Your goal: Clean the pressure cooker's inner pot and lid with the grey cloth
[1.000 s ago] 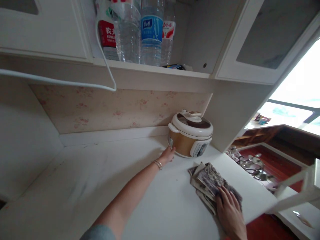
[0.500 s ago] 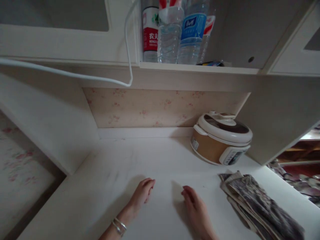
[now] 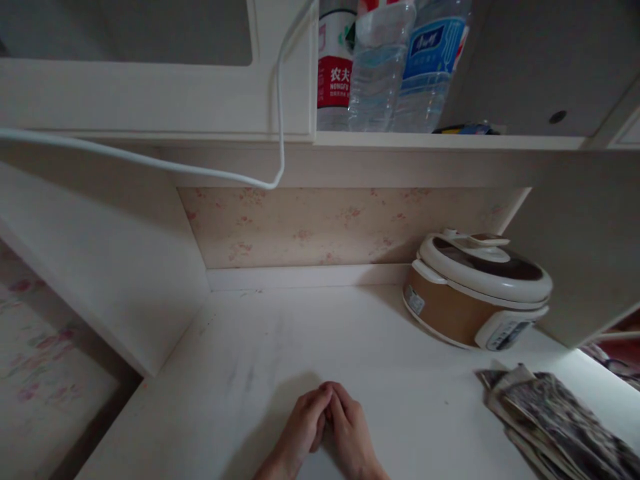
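Low in the middle of the view, my left hand (image 3: 303, 427) and my right hand (image 3: 350, 427) meet at the fingertips, just above the white countertop (image 3: 240, 400). The fingers of both hands are curled inward and pressed against each other. No object shows in either hand, though the palms are hidden from me. A folded grey-brown patterned cloth (image 3: 555, 413) lies to the right of my right hand, apart from it.
A white and brown electric cooker (image 3: 465, 293) stands at the counter's back right. Overhead, an open shelf (image 3: 450, 141) holds several bottles, among them a blue-labelled water bottle (image 3: 427, 67). A white cable (image 3: 200, 172) hangs across the upper left, below a cabinet door (image 3: 175, 100).
My hands were apart and loosely curled; they have come together and now touch. The view has shifted a little, so the cooker and cloth appear farther right.
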`<state>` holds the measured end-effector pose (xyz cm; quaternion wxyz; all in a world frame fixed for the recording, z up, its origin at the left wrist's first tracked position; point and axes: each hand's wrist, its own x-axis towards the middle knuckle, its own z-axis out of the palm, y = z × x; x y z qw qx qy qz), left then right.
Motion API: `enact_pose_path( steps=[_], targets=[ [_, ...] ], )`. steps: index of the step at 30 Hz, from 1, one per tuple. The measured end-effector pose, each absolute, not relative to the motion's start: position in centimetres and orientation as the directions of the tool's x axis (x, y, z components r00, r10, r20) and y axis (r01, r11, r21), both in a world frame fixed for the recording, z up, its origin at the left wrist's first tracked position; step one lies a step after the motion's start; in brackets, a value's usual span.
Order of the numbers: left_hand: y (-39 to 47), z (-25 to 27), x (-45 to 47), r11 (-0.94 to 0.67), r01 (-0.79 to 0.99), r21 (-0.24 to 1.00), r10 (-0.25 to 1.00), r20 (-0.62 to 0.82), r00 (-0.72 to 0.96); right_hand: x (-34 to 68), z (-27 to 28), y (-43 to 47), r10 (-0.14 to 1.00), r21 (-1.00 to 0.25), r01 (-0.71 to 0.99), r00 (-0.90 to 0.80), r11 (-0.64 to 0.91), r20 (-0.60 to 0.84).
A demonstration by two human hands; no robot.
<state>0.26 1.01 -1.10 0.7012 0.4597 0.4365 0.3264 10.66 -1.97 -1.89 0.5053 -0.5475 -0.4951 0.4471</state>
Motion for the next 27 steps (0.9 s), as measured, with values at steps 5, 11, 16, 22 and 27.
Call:
enact_pose_path(
  steps=[5, 11, 16, 22, 27],
  targets=[
    [1.2, -1.4, 0.2, 0.441, -0.117, 0.890, 0.844, -0.367, 0.390, 10.9, -1.9, -1.7, 0.995, -0.992, 0.122, 0.092, 0.014, 0.025],
    [1.4, -1.8, -0.1, 0.488, -0.135, 0.862, 0.825, -0.404, 0.396, 11.0, -2.9, -1.2, 0.995, -0.992, 0.128, 0.094, 0.013, 0.026],
    [1.7, -2.3, -0.1, 0.536, -0.153, 0.830, 0.812, -0.458, 0.361, 11.3, -4.0, -0.9, 0.998, -0.990, 0.137, 0.057, 0.027, 0.035],
    [1.9, -1.5, 0.1, 0.533, -0.184, 0.826, 0.818, -0.448, 0.360, 11.5, -4.1, -0.6, 0.998, -0.995, 0.101, 0.064, 0.008, 0.015],
    [1.9, -1.1, 0.2, 0.558, -0.148, 0.816, 0.795, -0.475, 0.376, 11.4, -3.9, -0.8, 0.998, -0.994, 0.111, 0.061, -0.013, -0.006]
  ],
)
